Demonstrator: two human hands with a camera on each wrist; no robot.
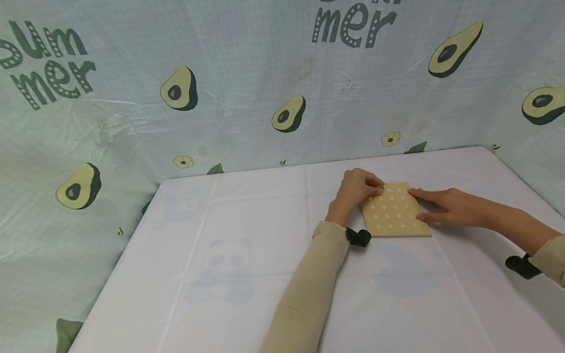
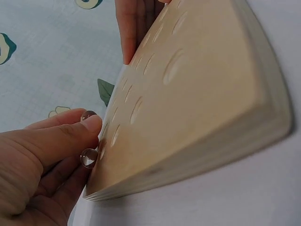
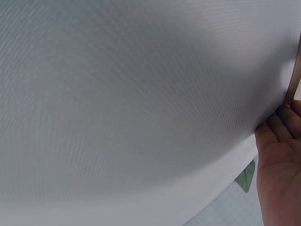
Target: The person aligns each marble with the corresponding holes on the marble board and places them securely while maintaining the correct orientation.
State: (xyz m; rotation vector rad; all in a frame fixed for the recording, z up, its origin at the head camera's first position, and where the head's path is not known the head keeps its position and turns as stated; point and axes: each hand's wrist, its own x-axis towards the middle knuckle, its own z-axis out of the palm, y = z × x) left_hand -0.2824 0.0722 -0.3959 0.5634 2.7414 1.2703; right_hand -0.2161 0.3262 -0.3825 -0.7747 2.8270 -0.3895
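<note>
Board: a square, pale wooden board [image 1: 395, 215] lies flat on the right half of the table [image 1: 132, 304], toward its far side, with rows of small round hollows in its upper face.
Left hand: the left hand [image 1: 355, 189] is at the board's far left corner, its wrist bent over the left edge.
Left grip: thumb and forefinger are together on a clear marble [image 2: 88, 115], pinching it; whether that marble touches the board cannot be told.
Second marble: another clear marble [image 2: 89, 158] is just beside the left thumb, at the board's edge in the left wrist view; whether it sits in a hollow or rests against the fingers is unclear.
Right hand: the right hand [image 1: 452, 206] reaches in from the right and touches the board's right edge, forefinger farther off and thumb nearer.
Right grip: thumb and forefinger are apart, fairly straight, resting along that edge.
Sleeves: a beige left sleeve [image 1: 304, 289] comes up from the near side; a beige right sleeve [image 1: 552, 257] shows at the right.
Wrists: a black device sits on the left wrist [image 1: 358, 238], and a similar black one on the right [image 1: 523, 267].
Table cover: white and creased, with a faint panda print [image 1: 227, 269] left of the left sleeve.
Backdrop: a pale hanging cloth [image 1: 238, 59] behind the table's far edge and along its left, printed with avocados [image 1: 180, 88], small flowers and green lettering [image 1: 353, 24].
</note>
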